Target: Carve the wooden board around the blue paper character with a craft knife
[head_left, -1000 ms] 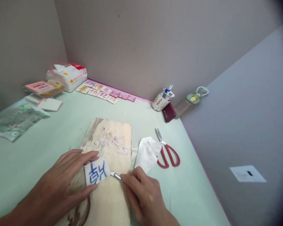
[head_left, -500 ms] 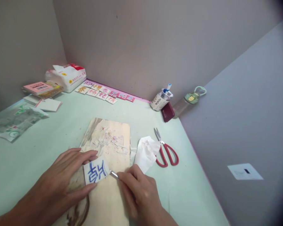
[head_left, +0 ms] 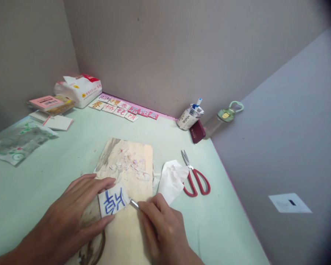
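A small white square block (head_left: 114,202) with a blue written character lies on a pale wooden board (head_left: 129,235). My left hand (head_left: 68,209) grips it at its edges, fingers above and thumb below. In my right hand (head_left: 162,224) is a slim silver craft knife (head_left: 134,204), held like a pen. Its tip meets the block's right edge, though the blade is too small to make out. Thin shavings (head_left: 131,163) are strewn over the far part of the board.
Right of the board are a crumpled tissue (head_left: 172,178) and red-handled scissors (head_left: 195,176). Along the back stand a tissue pack (head_left: 81,92), several lettered tiles (head_left: 120,111), a pen jar (head_left: 189,118), a maroon box (head_left: 197,131) and a bottle (head_left: 219,119). A plastic bag (head_left: 20,141) lies left.
Both hands, the block and the knife keep nearly the same places on the board. The whole view has shifted slightly.
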`<state>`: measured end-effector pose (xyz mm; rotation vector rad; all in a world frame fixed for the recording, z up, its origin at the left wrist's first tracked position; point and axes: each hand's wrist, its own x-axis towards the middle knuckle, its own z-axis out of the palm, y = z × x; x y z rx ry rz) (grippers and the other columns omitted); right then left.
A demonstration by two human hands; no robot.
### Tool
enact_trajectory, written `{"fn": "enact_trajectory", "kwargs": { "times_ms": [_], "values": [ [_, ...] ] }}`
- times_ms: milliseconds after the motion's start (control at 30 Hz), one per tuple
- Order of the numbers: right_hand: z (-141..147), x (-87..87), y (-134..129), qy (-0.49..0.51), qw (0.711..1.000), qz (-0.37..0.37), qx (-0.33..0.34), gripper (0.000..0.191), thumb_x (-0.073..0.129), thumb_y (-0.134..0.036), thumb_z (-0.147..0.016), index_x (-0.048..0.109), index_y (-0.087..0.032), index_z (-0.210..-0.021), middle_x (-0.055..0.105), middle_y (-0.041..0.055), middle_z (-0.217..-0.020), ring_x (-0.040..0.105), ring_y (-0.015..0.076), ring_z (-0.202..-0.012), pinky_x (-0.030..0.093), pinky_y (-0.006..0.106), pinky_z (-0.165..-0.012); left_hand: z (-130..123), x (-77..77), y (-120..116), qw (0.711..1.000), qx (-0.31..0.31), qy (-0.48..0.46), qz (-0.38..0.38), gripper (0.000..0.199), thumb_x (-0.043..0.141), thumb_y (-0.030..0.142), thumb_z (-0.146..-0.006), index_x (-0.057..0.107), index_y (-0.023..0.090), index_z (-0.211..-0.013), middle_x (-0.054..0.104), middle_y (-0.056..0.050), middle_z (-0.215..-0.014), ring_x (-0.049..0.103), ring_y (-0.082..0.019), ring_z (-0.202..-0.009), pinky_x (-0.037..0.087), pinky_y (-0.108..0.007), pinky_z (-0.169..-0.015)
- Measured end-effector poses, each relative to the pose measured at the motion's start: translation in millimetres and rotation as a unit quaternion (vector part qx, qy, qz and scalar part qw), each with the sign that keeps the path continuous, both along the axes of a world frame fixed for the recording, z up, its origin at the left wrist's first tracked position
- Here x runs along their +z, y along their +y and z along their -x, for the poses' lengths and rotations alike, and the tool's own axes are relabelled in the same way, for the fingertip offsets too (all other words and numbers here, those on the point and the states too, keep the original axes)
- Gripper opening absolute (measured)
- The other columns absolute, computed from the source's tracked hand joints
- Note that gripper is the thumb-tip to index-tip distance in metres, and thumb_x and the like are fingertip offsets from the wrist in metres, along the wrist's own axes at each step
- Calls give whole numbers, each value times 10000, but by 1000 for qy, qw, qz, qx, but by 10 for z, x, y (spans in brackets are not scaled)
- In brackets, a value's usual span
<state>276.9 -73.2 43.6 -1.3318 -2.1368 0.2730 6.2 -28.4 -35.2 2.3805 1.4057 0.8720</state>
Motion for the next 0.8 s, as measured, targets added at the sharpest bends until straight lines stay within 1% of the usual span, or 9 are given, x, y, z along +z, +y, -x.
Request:
{"fn": "enact_trajectory", "kwargs": {
  "times_ms": [133, 300, 433, 533, 700, 800],
  "values": [
    [7, -16, 0, -5, 1000, -11, -7, 275, 454, -111, -1098, 718, -186, -1087, 662, 39, -869, 687, 172, -649, 500, 259, -564, 12, 6, 12, 1000, -6, 4, -2, 592, 618, 622, -1030, 519, 405, -1572, 746, -57, -1447, 635, -415, -1444, 541, -655, -1197],
    [-35, -45, -11, -20, 1000, -20, 6, 286, 446, -95, -1081, 714, -185, -1127, 658, 37, -872, 669, 170, -624, 468, 272, -534, 45, 24, 24, 1000, -5, -1, 17, 580, 642, 656, -1004, 561, 413, -1525, 745, -52, -1451, 597, -432, -1481, 532, -679, -1198],
    [-53, -57, -29, -36, 998, -52, 1, 268, 453, -93, -1076, 699, -185, -1128, 658, 32, -851, 643, 166, -587, 441, 275, -501, 62, 10, 31, 1000, -2, 2, 24, 599, 669, 688, -981, 587, 404, -1502, 745, -40, -1464, 586, -431, -1493, 555, -639, -1184],
    [-36, -46, -27, -40, 997, -62, -6, 264, 453, -87, -1076, 696, -183, -1113, 667, 37, -847, 654, 168, -580, 453, 273, -494, 56, -6, 26, 1000, -4, 2, 14, 590, 660, 686, -993, 581, 405, -1505, 750, -37, -1454, 597, -417, -1482, 546, -624, -1198],
    [15, -36, 2, -28, 998, -56, -8, 269, 447, -90, -1090, 700, -184, -1087, 691, 52, -867, 697, 174, -625, 501, 262, -532, 39, -2, 6, 1000, -3, -1, 23, 557, 609, 643, -1029, 538, 420, -1534, 729, -40, -1475, 571, -412, -1499, 546, -633, -1193],
    [36, -50, 12, -19, 998, -56, -15, 278, 442, -97, -1099, 706, -184, -1092, 682, 49, -866, 682, 170, -615, 494, 258, -533, 29, 17, 9, 1000, -1, -5, 11, 580, 648, 658, -998, 567, 409, -1516, 745, -39, -1452, 602, -416, -1470, 555, -611, -1191]
  ]
}}
